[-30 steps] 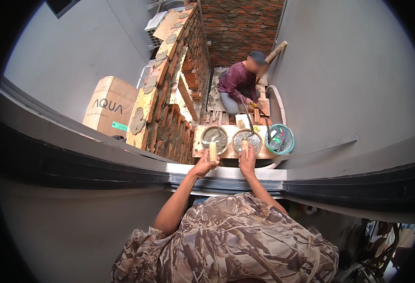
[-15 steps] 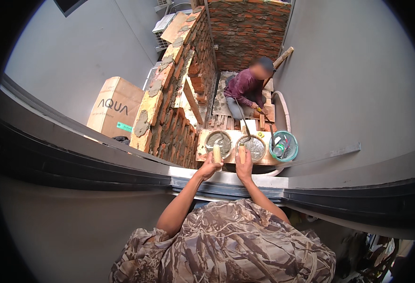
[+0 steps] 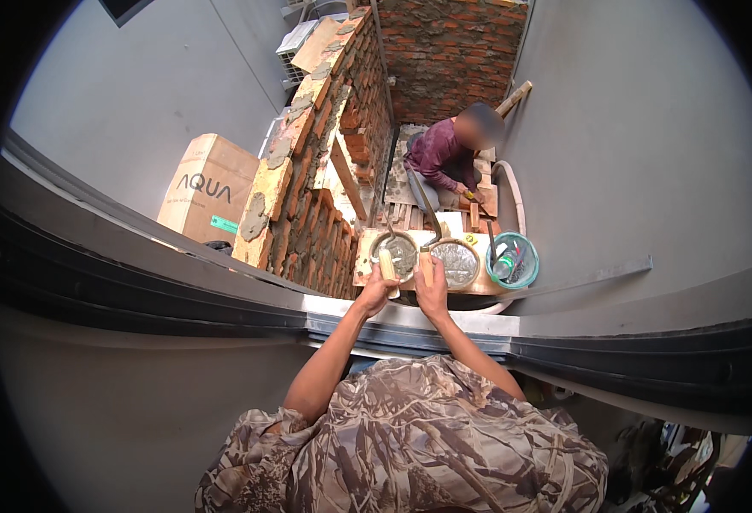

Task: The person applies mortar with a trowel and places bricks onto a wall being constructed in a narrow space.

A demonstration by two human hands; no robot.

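Note:
My left hand [image 3: 373,297] is closed around a pale wooden handle [image 3: 388,270] with a thin metal neck, just in front of a round container [image 3: 412,244] of wet grey mortar. Beside it my right hand [image 3: 432,292] grips a second wooden handle [image 3: 425,266], from which a bent dark metal shaft [image 3: 434,229] rises. Just right of my right hand stands another round basin [image 3: 477,267] with wet, pale contents. Both containers rest on a light board [image 3: 362,267]. The working ends of my two tools are hard to make out.
A co-worker [image 3: 438,158] in maroon crouches beyond the board, handling tools. A teal bucket [image 3: 532,256] holds bottles and tools. A rough brick wall [image 3: 307,205] and cardboard box [image 3: 201,175] are at left, a grey wall [image 3: 615,145] at right, a metal sill [image 3: 496,325] before me.
My right hand and its tool have shifted left, closer to my left hand, over the last second. The co-worker's head has lowered slightly. The view has shifted a little.

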